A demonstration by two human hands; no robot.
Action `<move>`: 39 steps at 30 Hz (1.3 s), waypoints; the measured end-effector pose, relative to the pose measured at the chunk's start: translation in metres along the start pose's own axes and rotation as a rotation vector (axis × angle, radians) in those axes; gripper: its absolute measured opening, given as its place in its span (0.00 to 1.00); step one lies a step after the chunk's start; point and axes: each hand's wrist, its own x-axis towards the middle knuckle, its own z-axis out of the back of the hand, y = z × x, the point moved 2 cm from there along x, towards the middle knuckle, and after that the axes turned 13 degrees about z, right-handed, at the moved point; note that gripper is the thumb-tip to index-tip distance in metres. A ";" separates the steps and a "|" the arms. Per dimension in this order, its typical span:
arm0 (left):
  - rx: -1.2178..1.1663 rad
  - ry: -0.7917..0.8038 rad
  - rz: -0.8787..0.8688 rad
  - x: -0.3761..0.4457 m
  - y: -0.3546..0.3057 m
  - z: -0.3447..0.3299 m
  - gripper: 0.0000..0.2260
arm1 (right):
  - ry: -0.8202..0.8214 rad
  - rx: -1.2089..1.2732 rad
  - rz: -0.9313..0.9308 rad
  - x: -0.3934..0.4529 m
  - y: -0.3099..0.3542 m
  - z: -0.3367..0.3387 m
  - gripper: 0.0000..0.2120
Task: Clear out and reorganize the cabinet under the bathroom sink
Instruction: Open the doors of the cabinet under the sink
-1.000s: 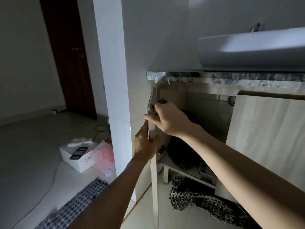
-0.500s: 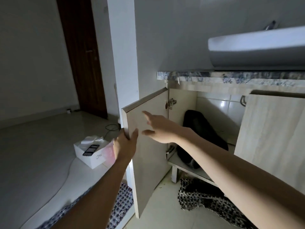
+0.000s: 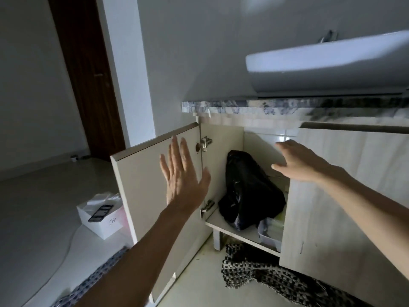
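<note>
Centrally, a black plastic bag (image 3: 250,189) is seen between the splayed left hand (image 3: 183,176) and loosely spread right hand (image 3: 296,160); its contents are hidden.

The room is dim, its plain pale walls (image 3: 199,41) grey in the low light. A dark brown wooden door (image 3: 86,80) stands at the far left, beside a white square pillar (image 3: 126,74) that runs up out of sight. The glossy pale tiled floor (image 3: 44,207) picks up a soft sheen. On it sits a white cardboard box (image 3: 104,224) with a black phone (image 3: 100,213) lying on top, and a thin white cable (image 3: 64,258) curves past it. A blue-and-white woven mat (image 3: 97,278) lies near the bottom edge, a black-and-white checked mat (image 3: 265,275) further right. Glossy white wall tiles (image 3: 285,136) catch a small glint.
</note>
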 end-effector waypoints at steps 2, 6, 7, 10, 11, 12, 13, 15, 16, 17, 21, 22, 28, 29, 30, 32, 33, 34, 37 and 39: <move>-0.022 0.168 -0.055 0.003 -0.027 -0.026 0.37 | -0.057 -0.119 -0.059 -0.006 -0.030 0.006 0.25; -0.020 0.524 -0.127 -0.011 -0.057 -0.085 0.36 | -0.128 -0.337 -0.130 -0.011 -0.071 0.005 0.24; -0.038 0.590 -0.131 -0.015 -0.062 -0.095 0.36 | -0.144 -0.370 -0.144 -0.010 -0.078 0.003 0.24; -0.097 0.747 -0.122 -0.020 -0.069 -0.115 0.37 | -0.169 -0.426 -0.188 -0.009 -0.085 -0.004 0.25; -0.101 0.796 -0.119 -0.017 -0.071 -0.121 0.37 | -0.174 -0.431 -0.196 -0.009 -0.086 -0.004 0.26; -0.099 0.856 -0.111 -0.012 -0.073 -0.127 0.38 | -0.178 -0.433 -0.205 -0.008 -0.086 -0.002 0.27; -0.102 0.927 -0.094 -0.007 -0.075 -0.133 0.39 | -0.175 -0.431 -0.218 -0.006 -0.086 -0.001 0.29; -0.123 1.049 -0.059 0.004 -0.081 -0.145 0.40 | -0.171 -0.415 -0.257 -0.003 -0.085 0.000 0.33; -0.145 1.090 -0.052 0.008 -0.085 -0.152 0.40 | -0.174 -0.404 -0.278 0.000 -0.085 -0.001 0.36; -0.174 1.127 -0.051 0.010 -0.091 -0.159 0.39 | -0.177 -0.398 -0.295 0.002 -0.086 -0.002 0.37; -0.285 1.218 -0.054 0.008 -0.115 -0.198 0.38 | -0.169 -0.443 -0.329 0.011 -0.088 -0.007 0.41; -0.325 1.232 -0.055 0.006 -0.121 -0.210 0.38 | -0.168 -0.447 -0.337 0.012 -0.089 -0.007 0.42; -0.496 1.166 0.027 -0.004 -0.146 -0.249 0.37 | -0.194 -0.394 -0.373 0.015 -0.090 -0.009 0.43; -0.559 1.156 0.065 -0.006 -0.144 -0.250 0.33 | -0.210 -0.400 -0.372 0.014 -0.088 -0.008 0.41; -0.619 1.152 0.100 -0.009 -0.141 -0.251 0.30 | -0.224 -0.410 -0.371 0.013 -0.086 -0.007 0.40; -0.715 1.144 0.144 -0.014 -0.132 -0.249 0.23 | -0.267 -0.424 -0.365 0.007 -0.081 -0.006 0.36; -0.753 1.133 0.140 -0.017 -0.127 -0.246 0.19 | -0.313 -0.426 -0.351 0.002 -0.078 -0.006 0.33; -0.794 1.129 0.121 -0.020 -0.123 -0.242 0.15 | -0.384 -0.433 -0.327 -0.003 -0.074 -0.006 0.29; -0.862 1.261 0.027 -0.037 -0.120 -0.220 0.12 | -0.647 -0.445 -0.258 -0.028 -0.057 -0.003 0.21; -0.822 1.304 -0.094 -0.053 -0.123 -0.201 0.17 | -0.753 -0.398 -0.237 -0.050 -0.046 0.004 0.20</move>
